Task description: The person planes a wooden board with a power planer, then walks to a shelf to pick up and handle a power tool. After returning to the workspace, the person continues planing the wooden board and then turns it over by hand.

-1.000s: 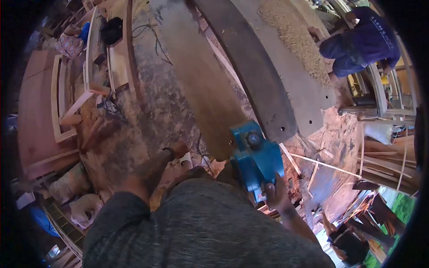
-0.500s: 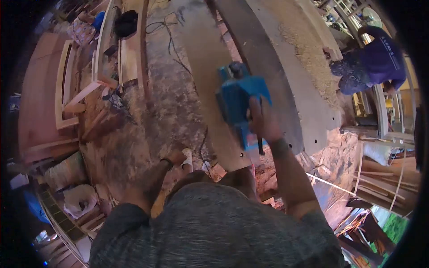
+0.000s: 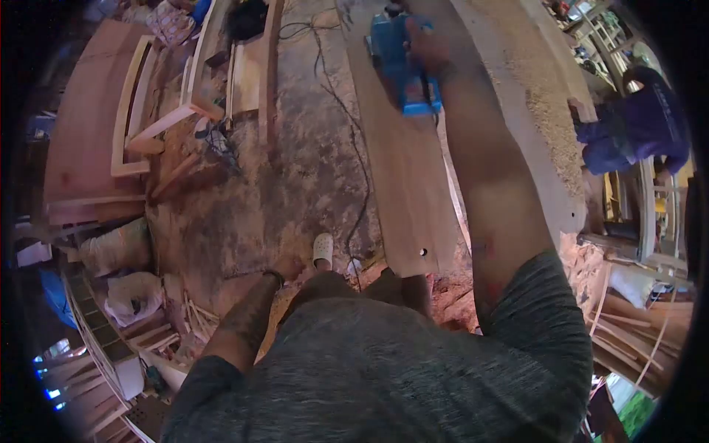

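My right hand (image 3: pixel 432 55) is wrapped round the handle of a blue electric planer (image 3: pixel 390 55), far out along a long wooden board (image 3: pixel 413 192). The planer rests on the board's upper face, and motion smears it a little. Near the board's close end is a small round hole (image 3: pixel 423 252). My left hand (image 3: pixel 290 267) hangs low beside my thigh, away from the board; its fingers are blurred against the ground. Along the board's left side a dark power cord (image 3: pixel 360 162) runs over the ground.
More boards lie on the right, one strewn with wood shavings (image 3: pixel 550 111). Beyond them a person in dark clothes (image 3: pixel 642 122) bends over. Wooden frames (image 3: pixel 136 111) and a wide reddish panel (image 3: pixel 88 133) stand left. Sacks (image 3: pixel 133 295) and wood offcuts sit at lower left.
My right hand has pushed the planer forward along the board, away from my body, and the arm is now stretched out. My left hand stays low. The view has shifted somewhat.
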`<state>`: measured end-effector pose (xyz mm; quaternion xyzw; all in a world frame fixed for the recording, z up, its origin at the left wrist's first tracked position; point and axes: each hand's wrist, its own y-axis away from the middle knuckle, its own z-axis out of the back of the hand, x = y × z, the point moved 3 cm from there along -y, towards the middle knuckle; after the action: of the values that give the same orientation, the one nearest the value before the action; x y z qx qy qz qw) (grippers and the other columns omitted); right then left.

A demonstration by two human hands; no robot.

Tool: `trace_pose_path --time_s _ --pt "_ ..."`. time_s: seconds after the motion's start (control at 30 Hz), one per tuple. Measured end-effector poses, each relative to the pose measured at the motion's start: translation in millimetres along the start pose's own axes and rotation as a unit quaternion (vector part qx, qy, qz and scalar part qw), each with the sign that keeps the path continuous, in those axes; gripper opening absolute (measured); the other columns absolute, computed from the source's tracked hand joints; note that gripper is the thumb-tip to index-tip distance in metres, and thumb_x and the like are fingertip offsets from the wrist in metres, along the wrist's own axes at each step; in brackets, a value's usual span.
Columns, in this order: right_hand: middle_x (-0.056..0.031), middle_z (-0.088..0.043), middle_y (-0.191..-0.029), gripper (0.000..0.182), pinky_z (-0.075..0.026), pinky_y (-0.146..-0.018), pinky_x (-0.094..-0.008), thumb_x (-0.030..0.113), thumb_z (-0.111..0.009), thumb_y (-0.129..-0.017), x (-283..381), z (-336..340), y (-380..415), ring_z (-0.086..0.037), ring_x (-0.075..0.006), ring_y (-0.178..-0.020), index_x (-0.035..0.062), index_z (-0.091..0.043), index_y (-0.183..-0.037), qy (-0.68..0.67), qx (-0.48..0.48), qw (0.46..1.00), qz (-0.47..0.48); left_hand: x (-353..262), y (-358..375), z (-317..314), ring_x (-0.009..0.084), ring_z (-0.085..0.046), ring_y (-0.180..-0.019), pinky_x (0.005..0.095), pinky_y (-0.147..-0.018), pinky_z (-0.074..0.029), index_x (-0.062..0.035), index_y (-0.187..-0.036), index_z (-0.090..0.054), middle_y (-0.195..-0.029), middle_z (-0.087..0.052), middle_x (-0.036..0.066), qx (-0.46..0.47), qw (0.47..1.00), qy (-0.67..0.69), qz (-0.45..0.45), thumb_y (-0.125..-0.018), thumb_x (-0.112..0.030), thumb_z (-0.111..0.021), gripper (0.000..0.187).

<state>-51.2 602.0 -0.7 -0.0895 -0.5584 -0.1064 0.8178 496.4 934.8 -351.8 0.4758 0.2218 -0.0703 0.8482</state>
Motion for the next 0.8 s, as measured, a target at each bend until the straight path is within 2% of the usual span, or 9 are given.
trace_pose_path --time_s 0.1,0.23,0.27,0.3,0.43,0.47,0.6,0.7,0.8 --pt "-0.0165 -0.072 -0.093 0.058 -0.056 -0.075 -0.0473 0.060 -0.051 -0.104 -19.6 15.2 46.6 -0.071 -0.0314 -0.084 0.0076 -0.066 -0.122 0.195 -0.002 0.980 -0.034 -11.3 -17.6 -10.7 0.0232 -0.073 -0.085 0.0429 -0.078 -0.056 -0.0082 -0.098 -0.077 -0.095 -0.076 0.009 0.086 0.924 -0.307 -0.210 -0.096 -0.031 -0.064 0.027" --pt "-0.0336 -0.060 -0.125 0.041 -0.055 -0.088 -0.0538 0.023 -0.062 -0.097 -58.9 31.8 252.9 -0.065 -0.0511 -0.100 0.0046 -0.059 -0.133 0.336 -0.055 0.901 0.268 -54.0 -36.1 18.9 0.0288 -0.070 -0.099 0.0467 -0.089 -0.053 -0.0097 -0.108 -0.076 -0.108 -0.074 0.012 0.100 0.944 -0.264 -0.173 -0.097 -0.033 -0.060 0.030" --pt "-0.0363 -0.054 -0.131 0.044 -0.056 -0.085 -0.0542 0.014 -0.066 -0.094 -59.7 32.0 312.0 -0.063 -0.0526 -0.102 0.0026 -0.056 -0.136 0.382 -0.067 0.887 0.251 -59.2 -46.9 27.8 0.0301 -0.070 -0.101 0.0471 -0.091 -0.052 -0.0099 -0.111 -0.075 -0.110 -0.073 0.013 0.082 0.948 -0.250 -0.180 -0.098 -0.034 -0.059 0.032" --pt "-0.0348 -0.056 -0.131 0.045 -0.056 -0.084 -0.0544 0.011 -0.067 -0.093 -59.2 42.1 371.4 -0.064 -0.0517 -0.101 -0.0013 -0.055 -0.135 0.384 -0.025 0.897 0.217 -63.7 -57.6 34.3 0.0313 -0.069 -0.104 0.0476 -0.093 -0.052 -0.0101 -0.113 -0.075 -0.113 -0.073 0.014 0.064 0.952 -0.234 -0.185 -0.098 -0.035 -0.058 0.033" --pt "-0.0132 -0.066 -0.089 0.053 -0.055 -0.072 -0.0377 0.025 -0.047 -0.104 -38.1 64.4 553.0 -0.066 -0.0223 -0.076 -0.0114 -0.039 -0.142 0.176 0.066 0.981 -0.043 -89.6 -87.0 48.7 0.0365 -0.066 -0.115 0.0495 -0.100 -0.050 -0.0108 -0.122 -0.072 -0.124 -0.070 0.018 0.036 0.962 -0.174 -0.206 -0.100 -0.039 -0.054 0.040" --pt "-0.0113 -0.066 -0.086 0.056 -0.054 -0.070 -0.0355 0.028 -0.046 -0.103 -30.1 62.6 574.0 -0.066 -0.0203 -0.072 -0.0134 -0.039 -0.141 -0.051 0.051 0.982 -0.176 -94.6 -92.8 48.5 0.0378 -0.066 -0.117 0.0499 -0.102 -0.049 -0.0110 -0.124 -0.072 -0.127 -0.070 0.019 0.044 0.962 -0.167 -0.211 -0.100 -0.040 -0.053 0.042" --pt "-0.0087 -0.065 -0.082 0.060 -0.052 -0.063 -0.0335 0.033 -0.046 -0.104 -42.5 54.6 596.6 -0.064 -0.0183 -0.067 -0.0146 -0.038 -0.140 -0.063 0.011 0.977 -0.202 -89.3 -124.3 35.2 0.0407 -0.066 -0.116 0.0486 -0.099 -0.051 -0.0091 -0.126 -0.070 -0.125 -0.070 0.022 0.092 0.957 -0.142 -0.234 -0.100 -0.038 -0.054 0.042" --pt "-0.0094 -0.064 -0.082 0.060 -0.050 -0.059 -0.0349 0.033 -0.046 -0.106 -23.4 50.9 523.7 -0.061 -0.0177 -0.064 -0.0132 -0.037 -0.143 -0.020 0.023 0.991 -0.127 -145.3 -84.3 60.5 0.0397 -0.068 -0.111 0.0493 -0.094 -0.053 -0.0083 -0.125 -0.070 -0.120 -0.071 0.022 0.102 0.947 -0.232 -0.198 -0.099 -0.035 -0.057 0.039" --pt "-0.0129 -0.064 -0.085 0.056 -0.050 -0.064 -0.0379 0.036 -0.046 -0.108 -14.5 44.1 446.4 -0.063 -0.0224 -0.071 -0.0078 -0.041 -0.142 0.062 0.056 0.989 -0.123 -95.8 -114.6 39.6 0.0379 -0.069 -0.107 0.0500 -0.090 -0.054 -0.0092 -0.125 -0.070 -0.114 -0.073 0.020 0.054 0.962 -0.139 -0.230 -0.099 -0.031 -0.057 0.036"
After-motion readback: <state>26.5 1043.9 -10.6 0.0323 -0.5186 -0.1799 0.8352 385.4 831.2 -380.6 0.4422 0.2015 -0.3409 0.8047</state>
